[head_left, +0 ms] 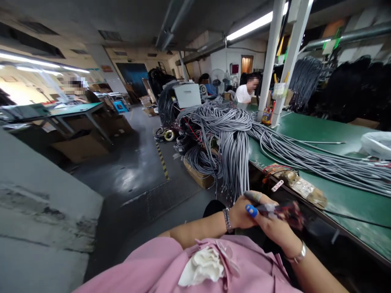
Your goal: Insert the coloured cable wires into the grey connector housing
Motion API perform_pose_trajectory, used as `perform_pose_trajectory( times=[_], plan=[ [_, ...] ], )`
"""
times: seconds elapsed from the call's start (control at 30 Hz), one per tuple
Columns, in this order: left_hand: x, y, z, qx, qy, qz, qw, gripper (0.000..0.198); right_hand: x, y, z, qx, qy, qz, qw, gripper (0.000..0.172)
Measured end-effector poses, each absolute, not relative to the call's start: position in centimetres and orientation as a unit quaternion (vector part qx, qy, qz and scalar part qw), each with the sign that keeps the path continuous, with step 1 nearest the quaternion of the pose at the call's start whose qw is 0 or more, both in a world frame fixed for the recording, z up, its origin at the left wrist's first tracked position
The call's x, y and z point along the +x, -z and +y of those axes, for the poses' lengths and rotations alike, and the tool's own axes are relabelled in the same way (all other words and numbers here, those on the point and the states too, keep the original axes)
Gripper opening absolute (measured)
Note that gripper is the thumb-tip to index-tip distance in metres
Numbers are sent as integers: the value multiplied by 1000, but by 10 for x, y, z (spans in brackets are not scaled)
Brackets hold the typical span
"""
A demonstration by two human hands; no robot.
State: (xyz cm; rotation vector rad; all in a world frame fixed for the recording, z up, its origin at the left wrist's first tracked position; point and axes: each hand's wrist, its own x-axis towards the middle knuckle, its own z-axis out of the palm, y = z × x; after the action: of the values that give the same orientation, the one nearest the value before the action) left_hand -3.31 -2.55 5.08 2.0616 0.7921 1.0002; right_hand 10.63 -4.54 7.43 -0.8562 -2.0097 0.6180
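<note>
My left hand [241, 212], with a metal watch [227, 220] at the wrist, is closed near the tips of the hanging grey cables. A grey covering [253, 197] wraps one of its fingers. My right hand [276, 228] meets it from the right, closed, with a blue finger cover [251, 210] on the thumb. Between the hands lies a bundle of wires [291, 214] with dark and reddish loose ends, blurred, pointing right. My fingers partly hide how each hand grips it. A large heap of grey cables [224, 118] drapes over the table edge just beyond.
The green table [320, 130] runs along my right, with a taped brown package [305, 189] and a white plastic bag [377, 143] on it. A cardboard box [200, 175] stands on the floor. Two people sit farther off. A grey-white block [39, 203] is at left.
</note>
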Motion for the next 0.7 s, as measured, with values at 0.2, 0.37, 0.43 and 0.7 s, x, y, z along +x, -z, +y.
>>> perform_pose_trajectory(
  times=[0.2, 0.37, 0.43, 0.7],
  plan=[
    [-51, -28, 22, 505, -461, 348, 641, 25, 107, -30, -2, -376, -388, -737, 406, 58],
    [-65, -32, 35, 333, -534, 271, 728, 21, 105, 6, -3, -414, -394, -732, 372, 60],
    [-62, -39, 36, 302, -555, 243, 736, 19, 98, 11, 0, -428, -320, -770, 349, 66],
    [-40, -69, 30, 338, -617, 251, 665, 21, 79, 2, 33, -496, -114, -781, 363, 32]
  ],
)
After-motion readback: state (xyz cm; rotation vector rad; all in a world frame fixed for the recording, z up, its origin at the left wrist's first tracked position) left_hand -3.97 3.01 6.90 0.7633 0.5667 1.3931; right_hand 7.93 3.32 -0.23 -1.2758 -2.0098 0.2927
